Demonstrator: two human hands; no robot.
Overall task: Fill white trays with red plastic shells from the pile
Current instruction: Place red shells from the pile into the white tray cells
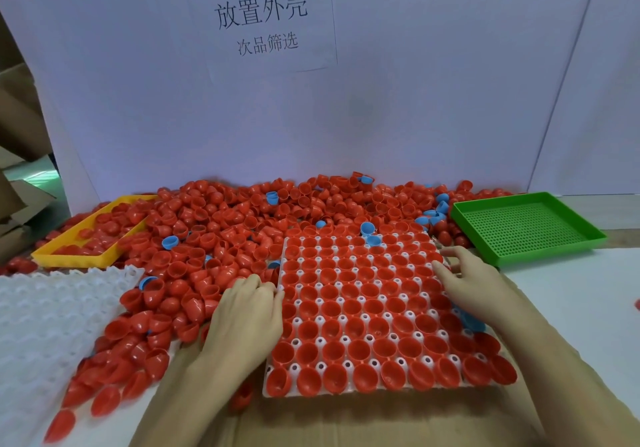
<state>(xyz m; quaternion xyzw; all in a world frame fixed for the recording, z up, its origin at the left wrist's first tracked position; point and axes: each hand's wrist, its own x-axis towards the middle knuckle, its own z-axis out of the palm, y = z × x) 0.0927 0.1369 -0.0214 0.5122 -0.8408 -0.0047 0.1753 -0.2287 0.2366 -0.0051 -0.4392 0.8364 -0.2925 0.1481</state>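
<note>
A: Where's the white tray [384,315]?

B: Near the table's front edge, its cups look full of red shells [349,308], the pile [221,224] just behind. The left hand [247,311] pinches its left rim; the right hand [467,276] curls over the right rim.

A: Risk?

B: Lifting unevenly could tilt it and spill shells; two blue caps [369,233] near its far edge might ride along.

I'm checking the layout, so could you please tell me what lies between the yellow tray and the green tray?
In the head view, the pile of red shells, with a few blue ones, fills the stretch between the yellow tray and the green tray.
</note>
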